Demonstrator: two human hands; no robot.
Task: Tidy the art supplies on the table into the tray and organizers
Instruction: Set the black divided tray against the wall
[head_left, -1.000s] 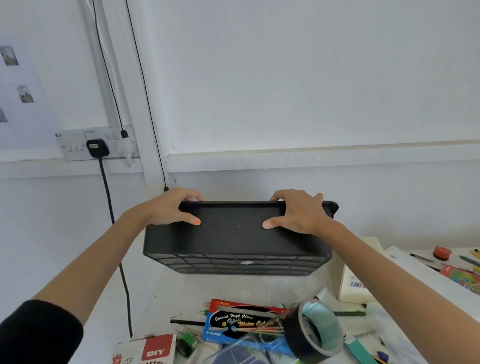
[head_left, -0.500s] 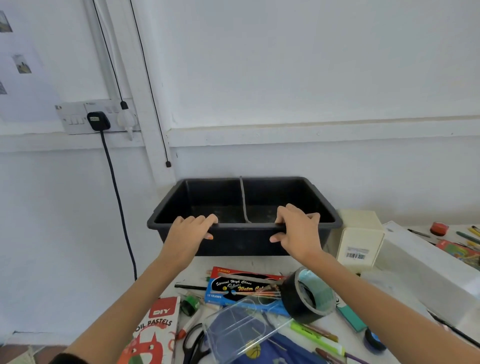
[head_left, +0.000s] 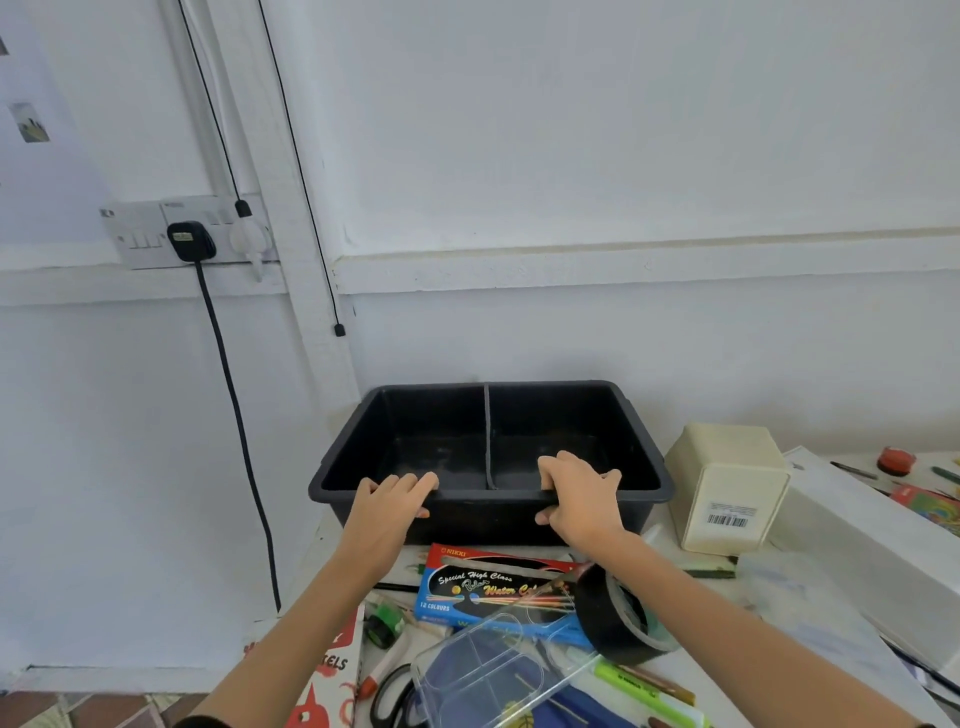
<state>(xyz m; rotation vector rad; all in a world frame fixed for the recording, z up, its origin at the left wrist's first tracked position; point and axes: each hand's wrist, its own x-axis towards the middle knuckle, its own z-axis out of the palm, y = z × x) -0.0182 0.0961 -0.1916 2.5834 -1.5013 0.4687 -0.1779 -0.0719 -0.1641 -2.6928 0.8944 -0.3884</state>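
Left grip (head_left: 387, 506) and right grip (head_left: 579, 499) both clasp the near rim of the tray (head_left: 483, 519), upright far on the desk (head_left: 319, 545), long axis left-right; the paint box (head_left: 493, 587) lies just nearer.

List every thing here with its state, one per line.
black tray, upright, both compartments look empty
left hand, grips the tray's near rim
right hand, grips the tray's near rim
tape roll, standing on edge
watercolour box, closed, lying flat
black plug, plugged in
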